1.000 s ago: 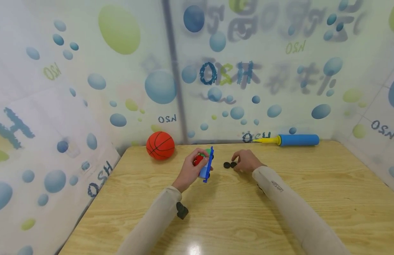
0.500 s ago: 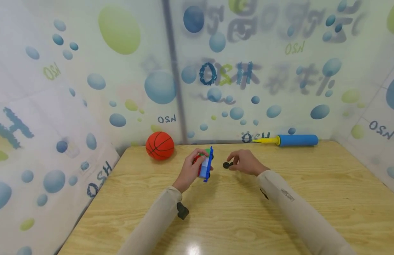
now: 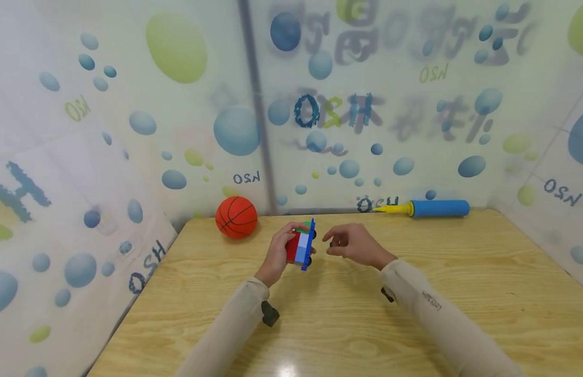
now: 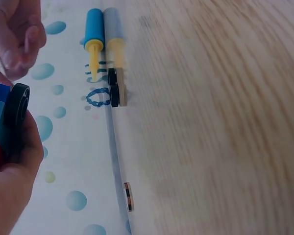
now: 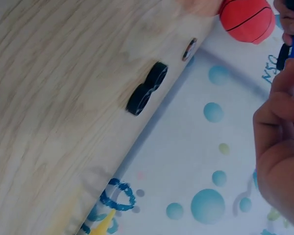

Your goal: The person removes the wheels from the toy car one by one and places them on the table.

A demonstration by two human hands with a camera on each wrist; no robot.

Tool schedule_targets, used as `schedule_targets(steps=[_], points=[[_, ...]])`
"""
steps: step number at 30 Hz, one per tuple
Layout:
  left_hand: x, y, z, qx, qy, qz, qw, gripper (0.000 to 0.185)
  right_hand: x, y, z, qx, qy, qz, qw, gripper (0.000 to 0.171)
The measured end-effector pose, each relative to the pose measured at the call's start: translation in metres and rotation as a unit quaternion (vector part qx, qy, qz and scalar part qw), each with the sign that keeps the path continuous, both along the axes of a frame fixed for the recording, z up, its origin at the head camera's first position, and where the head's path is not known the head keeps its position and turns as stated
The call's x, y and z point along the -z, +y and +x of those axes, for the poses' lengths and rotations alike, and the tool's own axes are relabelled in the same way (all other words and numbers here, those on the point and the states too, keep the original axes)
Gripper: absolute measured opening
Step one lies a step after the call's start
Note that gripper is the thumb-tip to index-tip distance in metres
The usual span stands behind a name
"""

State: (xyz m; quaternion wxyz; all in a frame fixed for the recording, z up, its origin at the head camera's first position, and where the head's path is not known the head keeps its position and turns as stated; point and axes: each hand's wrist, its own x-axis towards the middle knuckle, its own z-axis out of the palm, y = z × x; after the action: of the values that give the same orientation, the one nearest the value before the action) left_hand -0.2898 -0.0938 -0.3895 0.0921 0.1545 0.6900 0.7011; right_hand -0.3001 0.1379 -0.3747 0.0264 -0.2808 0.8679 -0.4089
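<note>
Bricks [image 3: 293, 250] in red, light blue and green top a blue, black-wheeled base [image 3: 308, 247]: a toy car [image 3: 301, 253] gripped by the left hand [image 3: 275, 255] above the table [image 3: 338, 324]. Right of it, the unclenched right hand [image 3: 358, 245] bends loosely, nearly hiding two more wheels [image 5: 155, 78] in the head view; left fingers [image 3: 288, 229] partly cover the green brick [image 3: 306, 224].

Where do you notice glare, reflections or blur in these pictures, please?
Head view: a bright glare spot on the table at the bottom edge, and soft, blurry grey lettering on the back wall; left wrist view: the table mirrors the pump and the black wheels; right wrist view: a faint reddish smear beside the ball, probably its reflection.
</note>
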Motion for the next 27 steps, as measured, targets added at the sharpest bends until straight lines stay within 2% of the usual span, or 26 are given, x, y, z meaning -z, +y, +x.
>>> schedule_targets(steps=[7, 10, 16, 21, 27], points=[[0.001, 0.002, -0.002, 0.007, 0.006, 0.020, 0.9998, 0.043, -0.002, -0.013, 0.010, -0.014, 0.043, -0.053, 0.998, 0.022], [0.001, 0.003, -0.002, 0.006, 0.014, 0.009, 0.9998, 0.042, -0.003, -0.019, 0.014, -0.019, 0.054, -0.064, 0.996, 0.023], [0.000, 0.006, -0.003, 0.021, 0.027, 0.010, 0.9994, 0.040, -0.006, -0.025, 0.019, -0.026, 0.071, -0.069, 0.995, 0.026], [0.001, 0.007, -0.003, 0.034, 0.029, 0.020, 0.9988, 0.041, -0.004, -0.026, 0.022, -0.016, 0.100, -0.058, 0.993, 0.028], [0.003, 0.007, -0.002, 0.024, 0.033, 0.029, 0.9987, 0.042, 0.000, -0.031, 0.025, 0.010, 0.136, -0.047, 0.990, 0.032]])
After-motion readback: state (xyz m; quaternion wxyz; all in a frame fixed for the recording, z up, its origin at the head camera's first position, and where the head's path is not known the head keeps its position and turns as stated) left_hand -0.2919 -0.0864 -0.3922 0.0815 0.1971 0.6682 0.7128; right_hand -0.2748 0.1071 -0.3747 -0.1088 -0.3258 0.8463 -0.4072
